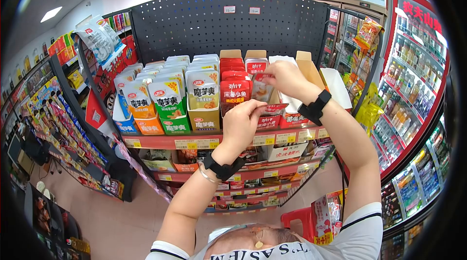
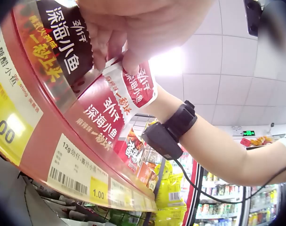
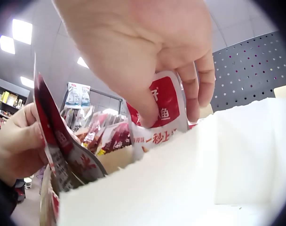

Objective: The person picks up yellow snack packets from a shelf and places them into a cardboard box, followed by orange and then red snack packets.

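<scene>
My left hand (image 1: 242, 125) pinches the top edge of a red and white fish snack packet (image 2: 139, 87) at the front of an open display box (image 1: 267, 123). In the right wrist view, two packets (image 3: 63, 141) stand close together at that hand's fingers. Over the same box, my right hand (image 1: 288, 81) grips another red and white snack packet (image 3: 164, 106), thumb in front and fingers behind. Its lower part is hidden by a white carton flap (image 3: 147, 183). Just left stands a box of red fish snack packets (image 1: 236, 90).
Boxes of white-topped snack pouches (image 1: 202, 90) fill the shelf's left side. White open cartons (image 1: 335, 87) stand on the right. A dark pegboard (image 1: 209, 26) rises behind, and a price-label rail (image 1: 194, 143) runs along the front. A red stool (image 1: 296, 218) is below right.
</scene>
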